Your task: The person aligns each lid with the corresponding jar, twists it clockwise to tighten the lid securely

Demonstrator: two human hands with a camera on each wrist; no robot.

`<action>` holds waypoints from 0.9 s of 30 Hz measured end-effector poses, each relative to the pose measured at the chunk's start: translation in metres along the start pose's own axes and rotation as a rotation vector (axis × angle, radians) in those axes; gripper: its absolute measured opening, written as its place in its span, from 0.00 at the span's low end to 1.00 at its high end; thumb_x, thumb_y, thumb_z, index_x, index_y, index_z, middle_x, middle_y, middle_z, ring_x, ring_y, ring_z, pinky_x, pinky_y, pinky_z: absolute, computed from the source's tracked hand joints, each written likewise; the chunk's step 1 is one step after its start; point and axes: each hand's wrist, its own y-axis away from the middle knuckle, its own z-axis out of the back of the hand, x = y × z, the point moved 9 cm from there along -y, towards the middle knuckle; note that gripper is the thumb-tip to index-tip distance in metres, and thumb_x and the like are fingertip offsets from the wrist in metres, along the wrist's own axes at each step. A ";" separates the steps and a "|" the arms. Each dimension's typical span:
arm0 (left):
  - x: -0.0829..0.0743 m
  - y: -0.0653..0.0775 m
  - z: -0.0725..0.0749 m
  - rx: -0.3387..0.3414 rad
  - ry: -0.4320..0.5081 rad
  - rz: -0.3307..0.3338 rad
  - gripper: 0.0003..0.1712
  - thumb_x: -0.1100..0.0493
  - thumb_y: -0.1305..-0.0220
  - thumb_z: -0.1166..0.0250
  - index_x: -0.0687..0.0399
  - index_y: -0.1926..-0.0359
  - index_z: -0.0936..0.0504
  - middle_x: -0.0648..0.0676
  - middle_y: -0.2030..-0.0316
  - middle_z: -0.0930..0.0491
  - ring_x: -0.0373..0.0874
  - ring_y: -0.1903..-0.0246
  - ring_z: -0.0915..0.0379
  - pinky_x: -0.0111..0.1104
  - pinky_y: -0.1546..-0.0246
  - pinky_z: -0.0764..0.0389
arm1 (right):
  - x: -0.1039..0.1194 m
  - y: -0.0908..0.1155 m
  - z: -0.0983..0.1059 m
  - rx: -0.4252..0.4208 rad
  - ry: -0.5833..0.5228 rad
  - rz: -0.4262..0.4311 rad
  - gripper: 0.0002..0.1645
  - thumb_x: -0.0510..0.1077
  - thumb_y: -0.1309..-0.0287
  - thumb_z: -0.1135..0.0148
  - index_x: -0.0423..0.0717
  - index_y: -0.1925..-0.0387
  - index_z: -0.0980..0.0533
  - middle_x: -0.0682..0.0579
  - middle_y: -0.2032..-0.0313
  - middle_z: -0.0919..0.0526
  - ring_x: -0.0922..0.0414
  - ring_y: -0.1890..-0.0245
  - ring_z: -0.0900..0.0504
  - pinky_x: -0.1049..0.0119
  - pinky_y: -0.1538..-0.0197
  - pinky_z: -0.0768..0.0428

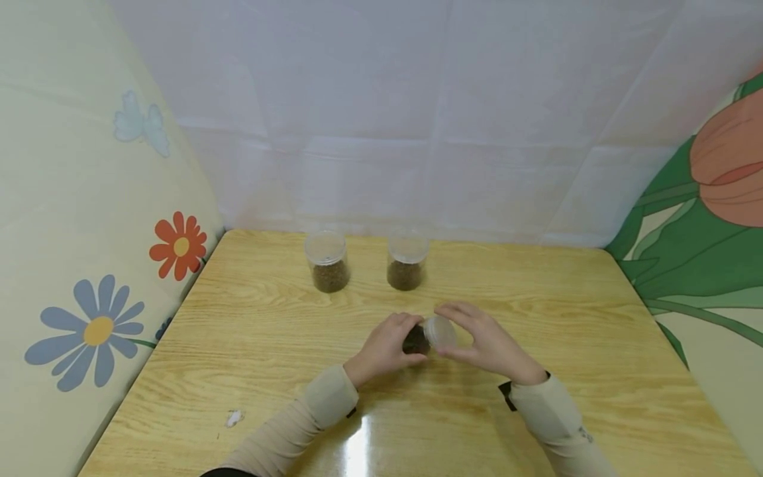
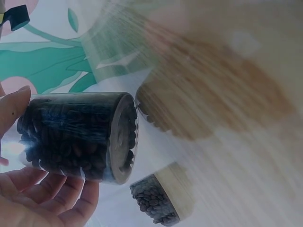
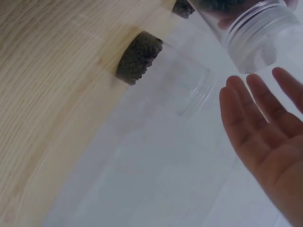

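Note:
My left hand [image 1: 386, 346] grips a clear jar [image 1: 416, 340] of dark coffee beans, thumb on one side and fingers on the other. The jar tilts, its lidded end turned toward my right hand [image 1: 490, 344]. In the left wrist view the beans show through the wall of the jar [image 2: 71, 137], whose base faces away from the palm. Around the clear screw lid [image 3: 260, 40] my right hand [image 3: 274, 137] is spread, its fingers fairly straight. In the right wrist view the fingertips lie close to the lid; whether they touch it I cannot tell.
Two more clear jars, one at the left [image 1: 328, 265] and one at the right [image 1: 408, 262], stand upright near the back of the wooden table [image 1: 250, 331], partly filled with brown contents. A white cloth [image 1: 387, 132] hangs behind. Flower-printed panels [image 1: 59, 199] flank both sides.

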 end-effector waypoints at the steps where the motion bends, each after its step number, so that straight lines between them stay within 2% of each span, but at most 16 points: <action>1: 0.000 0.000 0.000 -0.002 -0.001 -0.002 0.37 0.48 0.52 0.29 0.61 0.44 0.30 0.56 0.53 0.25 0.47 0.54 0.30 0.36 0.53 0.26 | 0.001 0.000 0.000 0.005 0.001 0.019 0.37 0.51 0.53 0.32 0.42 0.42 0.31 0.40 0.45 0.29 0.43 0.46 0.30 0.45 0.50 0.28; 4: 0.000 0.000 0.001 -0.008 0.003 -0.008 0.37 0.48 0.52 0.29 0.61 0.44 0.30 0.56 0.53 0.25 0.47 0.54 0.29 0.36 0.53 0.26 | 0.004 -0.001 -0.001 0.013 0.025 0.050 0.36 0.47 0.54 0.30 0.40 0.43 0.31 0.41 0.47 0.27 0.45 0.49 0.27 0.48 0.51 0.26; 7: -0.001 0.000 0.002 -0.016 0.007 -0.014 0.37 0.49 0.52 0.29 0.61 0.45 0.30 0.56 0.53 0.24 0.47 0.54 0.29 0.35 0.53 0.26 | 0.003 -0.002 -0.002 0.014 0.045 0.039 0.33 0.46 0.54 0.30 0.39 0.45 0.29 0.44 0.50 0.25 0.49 0.54 0.24 0.54 0.56 0.23; 15: -0.001 0.001 0.001 -0.022 0.015 -0.017 0.36 0.48 0.52 0.29 0.60 0.44 0.30 0.55 0.53 0.24 0.46 0.55 0.29 0.35 0.53 0.26 | -0.002 -0.002 -0.001 -0.006 0.086 -0.046 0.30 0.56 0.50 0.35 0.38 0.52 0.25 0.48 0.59 0.21 0.54 0.64 0.21 0.62 0.65 0.22; 18: -0.002 0.001 0.002 -0.029 0.016 -0.024 0.36 0.48 0.52 0.29 0.61 0.45 0.30 0.55 0.54 0.24 0.46 0.55 0.29 0.35 0.53 0.26 | -0.003 -0.002 0.000 -0.016 0.101 -0.059 0.33 0.58 0.51 0.36 0.38 0.51 0.26 0.46 0.58 0.21 0.52 0.63 0.21 0.61 0.65 0.21; 21: -0.002 0.001 0.002 -0.031 0.008 -0.025 0.36 0.48 0.52 0.29 0.61 0.45 0.30 0.55 0.53 0.24 0.46 0.54 0.29 0.34 0.53 0.26 | -0.001 -0.002 0.000 -0.017 0.087 -0.044 0.36 0.58 0.52 0.35 0.39 0.47 0.28 0.43 0.53 0.22 0.48 0.57 0.22 0.54 0.59 0.22; 25: -0.001 0.002 0.001 -0.019 0.012 -0.009 0.37 0.47 0.51 0.30 0.61 0.44 0.30 0.55 0.52 0.25 0.46 0.53 0.30 0.35 0.52 0.27 | 0.003 -0.001 0.000 0.008 0.041 0.003 0.36 0.53 0.51 0.34 0.39 0.44 0.30 0.40 0.48 0.26 0.43 0.50 0.26 0.47 0.53 0.25; 27: -0.001 0.002 0.001 -0.012 0.016 0.000 0.37 0.47 0.51 0.30 0.61 0.44 0.30 0.56 0.52 0.25 0.46 0.53 0.30 0.35 0.52 0.27 | 0.005 -0.001 -0.001 0.020 0.031 0.024 0.35 0.51 0.51 0.33 0.39 0.44 0.30 0.40 0.47 0.27 0.43 0.49 0.27 0.47 0.52 0.26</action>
